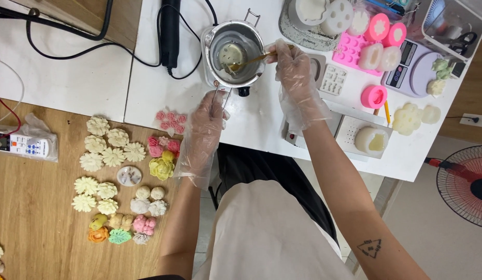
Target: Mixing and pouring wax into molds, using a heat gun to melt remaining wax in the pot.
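A small steel melting pot (pixel 236 47) with pale liquid in it stands on the white table (pixel 153 88). My left hand (pixel 209 116), in a clear plastic glove, grips the pot's wire handle (pixel 221 96) at its near side. My right hand (pixel 293 67), also gloved, holds a golden spoon (pixel 251 59) whose bowl dips into the pot.
Pink and white silicone moulds (pixel 373 44), a small scale (pixel 414 67) and wax flowers (pixel 407 118) crowd the table's right. A black cable and tool (pixel 169 31) lie left of the pot. Several flower-shaped wax pieces (pixel 111 150) cover the wooden surface at left. A fan (pixel 466 184) stands at right.
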